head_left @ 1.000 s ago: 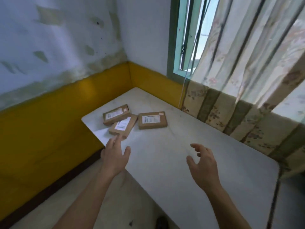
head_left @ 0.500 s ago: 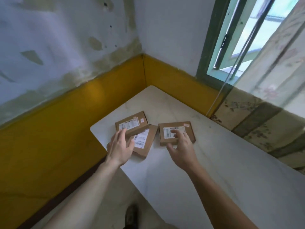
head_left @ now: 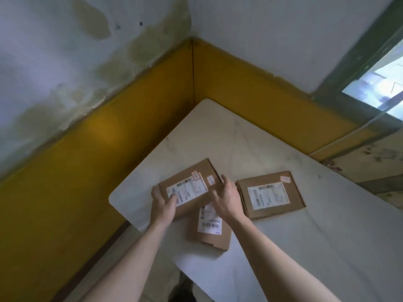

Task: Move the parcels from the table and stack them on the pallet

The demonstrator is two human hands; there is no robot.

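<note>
Both hands have closed in on one parcel (head_left: 189, 188) near the table's (head_left: 239, 140) left corner: left hand (head_left: 163, 203) grips its end, right hand (head_left: 225, 198) lies flat-fingered against the other; pickup seems underway.

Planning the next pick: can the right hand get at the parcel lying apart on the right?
Probably yes. That parcel lies flat on the table, nothing on top, just beside the right hand, which now rests against the upper parcel the left hand grips.
</note>
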